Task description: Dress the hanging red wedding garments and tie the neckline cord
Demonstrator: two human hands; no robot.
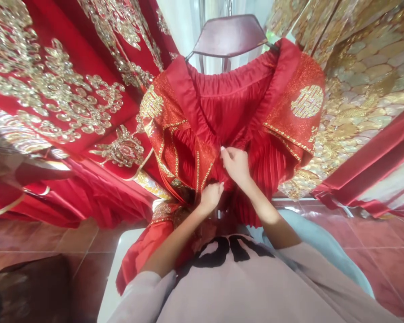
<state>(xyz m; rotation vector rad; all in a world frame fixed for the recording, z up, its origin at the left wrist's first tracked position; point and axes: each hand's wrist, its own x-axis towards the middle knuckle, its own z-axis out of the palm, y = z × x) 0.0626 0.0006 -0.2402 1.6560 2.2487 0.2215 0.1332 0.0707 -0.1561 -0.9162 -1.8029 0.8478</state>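
Following through the head camera from a distance, I am watching a red garment [232, 89] hanging from a dark hanger [227, 36] in the upper middle of the frame. The right hand [236, 167] is pinching the cloth at the foot of the neckline, near the centre, thumb and fingers drawn together. The left hand [211, 197], just below and to the left, is gripping a fold with its fingers curled in; the two hands are working close but apart. Blur is softening the fingertips, so I am unable to tell whether anything small is lying between them.

A hard downward tug is looking, to me, like the chief danger, since it could be dragging a shoulder off the hanger. The beaded trim [198, 168] is running close by the left hand, and a careless sideways pull could be snagging it. At upper left, a gold-beaded red gown [77, 89] is crowding the garment's edge, risking a catch if the hanger swings. At lower left, a red cloth [144, 251] is draping over a white seat [124, 244]; a shifting knee could be sending it floorward.
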